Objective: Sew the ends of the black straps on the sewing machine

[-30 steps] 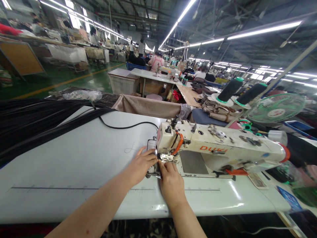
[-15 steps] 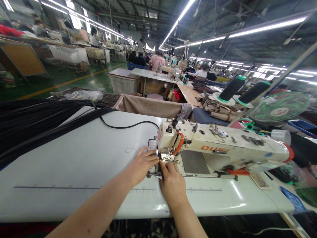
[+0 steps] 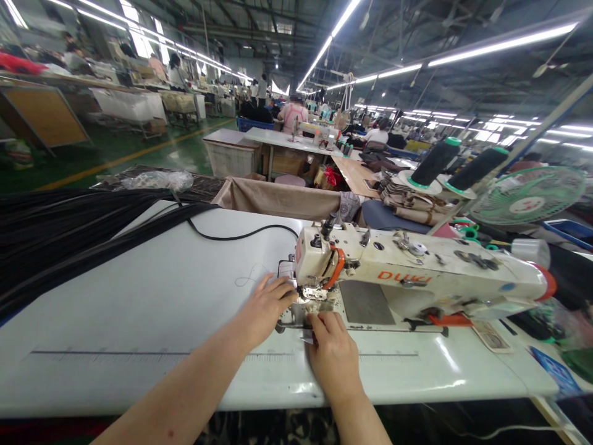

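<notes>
A white sewing machine [image 3: 384,272] with orange trim stands on the pale worktable [image 3: 185,290]. Beside its needle area, my left hand [image 3: 269,306] reaches in with fingers together, the tips bent down next to the presser foot [image 3: 314,293]. What those fingertips hold, if anything, is hidden. My right hand [image 3: 337,349] is closed at the front edge of the machine bed, fingers curled down. A small pointed shiny piece shows by its thumb; I cannot make out what it is. A black strip [image 3: 241,237] runs from the left toward the machine head.
A heap of long black strips [image 3: 69,241] covers the table's left side. Loose thread [image 3: 250,276] lies left of the machine. Behind are a brown cloth bin [image 3: 278,196], black thread cones [image 3: 435,164] and a green fan [image 3: 528,198]. Another person [image 3: 294,114] sits farther back.
My right hand has moved back toward me and slightly right, away from the needle and my left fingertips. The left hand stays almost in place.
</notes>
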Action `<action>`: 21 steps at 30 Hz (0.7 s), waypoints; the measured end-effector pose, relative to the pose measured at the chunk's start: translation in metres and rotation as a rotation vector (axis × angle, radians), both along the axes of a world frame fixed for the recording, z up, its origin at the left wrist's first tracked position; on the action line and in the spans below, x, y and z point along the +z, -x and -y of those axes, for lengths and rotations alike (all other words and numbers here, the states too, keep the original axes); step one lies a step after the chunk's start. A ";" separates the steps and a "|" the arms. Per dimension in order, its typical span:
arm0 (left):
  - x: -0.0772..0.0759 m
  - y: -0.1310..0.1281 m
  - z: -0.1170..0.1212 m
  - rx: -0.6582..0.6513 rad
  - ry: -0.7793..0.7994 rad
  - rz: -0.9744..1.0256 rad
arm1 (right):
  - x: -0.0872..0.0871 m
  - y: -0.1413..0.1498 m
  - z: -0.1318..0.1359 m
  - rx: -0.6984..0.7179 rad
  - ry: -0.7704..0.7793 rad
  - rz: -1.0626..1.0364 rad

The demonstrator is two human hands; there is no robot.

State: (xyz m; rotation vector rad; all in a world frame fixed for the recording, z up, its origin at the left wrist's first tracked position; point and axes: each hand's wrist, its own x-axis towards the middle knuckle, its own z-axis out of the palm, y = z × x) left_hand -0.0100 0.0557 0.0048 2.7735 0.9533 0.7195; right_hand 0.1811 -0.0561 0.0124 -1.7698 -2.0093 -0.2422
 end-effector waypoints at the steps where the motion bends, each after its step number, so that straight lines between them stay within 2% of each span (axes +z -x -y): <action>1: 0.001 0.000 0.000 0.002 0.003 -0.001 | 0.001 -0.002 0.004 -0.003 0.005 -0.001; 7: 0.002 -0.001 0.000 0.006 0.022 -0.020 | 0.005 -0.031 0.025 -0.040 -0.021 0.038; 12: -0.002 -0.001 -0.001 0.008 0.012 -0.012 | -0.004 -0.057 0.029 -0.102 -0.057 0.044; 16: -0.006 -0.001 -0.003 0.022 0.015 -0.005 | -0.013 -0.063 0.029 -0.100 -0.076 0.021; 21: -0.009 0.000 -0.006 0.027 0.024 0.005 | -0.015 -0.063 0.029 -0.087 -0.086 -0.004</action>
